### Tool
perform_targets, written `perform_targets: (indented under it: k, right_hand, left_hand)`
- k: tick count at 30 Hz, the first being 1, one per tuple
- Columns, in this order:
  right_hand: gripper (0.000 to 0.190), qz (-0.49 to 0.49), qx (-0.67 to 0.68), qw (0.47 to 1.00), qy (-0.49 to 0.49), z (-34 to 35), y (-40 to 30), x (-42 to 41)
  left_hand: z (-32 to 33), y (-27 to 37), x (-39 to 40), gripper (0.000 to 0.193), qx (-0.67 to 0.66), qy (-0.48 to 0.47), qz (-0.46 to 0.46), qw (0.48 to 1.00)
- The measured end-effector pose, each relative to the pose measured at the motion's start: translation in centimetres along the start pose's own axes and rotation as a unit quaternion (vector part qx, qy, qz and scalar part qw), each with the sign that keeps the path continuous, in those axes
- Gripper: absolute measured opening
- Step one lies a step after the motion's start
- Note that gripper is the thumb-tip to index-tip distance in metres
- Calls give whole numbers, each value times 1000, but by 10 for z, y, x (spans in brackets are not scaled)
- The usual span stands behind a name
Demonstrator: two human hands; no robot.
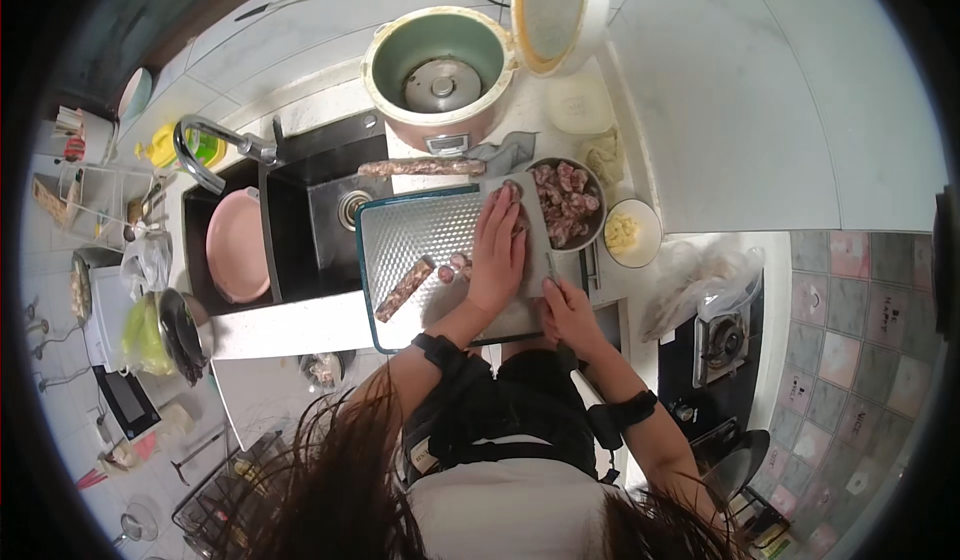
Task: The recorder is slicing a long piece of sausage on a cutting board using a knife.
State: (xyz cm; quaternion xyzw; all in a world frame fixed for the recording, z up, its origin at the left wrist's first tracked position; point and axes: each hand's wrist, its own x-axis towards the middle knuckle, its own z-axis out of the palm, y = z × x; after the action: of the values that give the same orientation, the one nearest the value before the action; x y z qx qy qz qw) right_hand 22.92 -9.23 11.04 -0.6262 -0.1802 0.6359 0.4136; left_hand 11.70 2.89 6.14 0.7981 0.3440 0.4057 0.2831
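My right hand [570, 316] grips the handle of a cleaver [538, 226], whose broad blade reaches over the right side of a textured metal cutting board [409, 218] with a blue rim. Laid along the blade, my left hand [496, 256] presses pieces of meat against it; some show at the fingertips, the rest are hidden under the palm. Left of that hand are a few small round slices [448, 272] and a short length of ribs [405, 290]. Touching the blade's far side is a metal bowl [602, 218] filled with chopped meat [566, 198].
A longer rib strip [421, 167] lies behind the board, near a grey cloth [511, 152]. Farther back stands an open rice cooker [439, 128]. The black double sink [311, 260] holds a pink basin [236, 245]. A bowl of chopped garlic or ginger [637, 215] and a gas stove [675, 380] are at right.
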Motion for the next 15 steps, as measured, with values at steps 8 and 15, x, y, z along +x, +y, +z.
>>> perform_targets:
  k: [8, 15]
  right_hand:
    - [33, -65, 42, 992, 96, -37, -10, 3]
    - [31, -73, -36, 983, 166, -70, 9, 11]
  left_hand:
    - [46, 10, 42, 41, -18, -34, 52, 998]
    - [69, -31, 29, 44, 29, -108, 48, 993]
